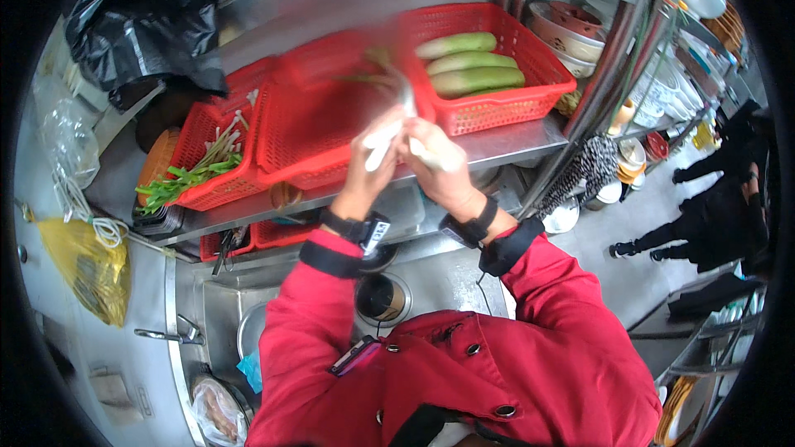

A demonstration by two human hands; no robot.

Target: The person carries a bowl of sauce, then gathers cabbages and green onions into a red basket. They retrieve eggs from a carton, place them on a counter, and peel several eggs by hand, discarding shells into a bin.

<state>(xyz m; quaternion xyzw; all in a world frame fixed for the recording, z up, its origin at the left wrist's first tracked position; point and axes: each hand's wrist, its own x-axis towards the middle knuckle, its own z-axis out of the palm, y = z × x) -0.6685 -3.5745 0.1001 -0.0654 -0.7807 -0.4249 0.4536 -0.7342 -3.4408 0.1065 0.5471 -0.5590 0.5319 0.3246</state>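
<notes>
Both my hands are raised over the middle red plastic basket (304, 130), close together. My left hand (376, 149) and my right hand (438, 158) are closed on a blurred bunch of white-stemmed vegetables with green ends (404, 96), perhaps scallions; motion blur hides the exact kind. White stem ends stick out below the fingers. The basket under them shows a bare red bottom. In the right red basket (509, 102) lie several green-white radishes (478, 81). The left red basket (217, 198) holds leafy greens (174, 189) with thin pale stems.
The baskets stand on a steel shelf (497, 152) above a counter with a sink (223, 304) and faucet (180, 332). A black plastic bag (149, 25) hangs at the upper left. Bowls (568, 31) are stacked at the right. People in dark clothes (714, 217) are on the far right.
</notes>
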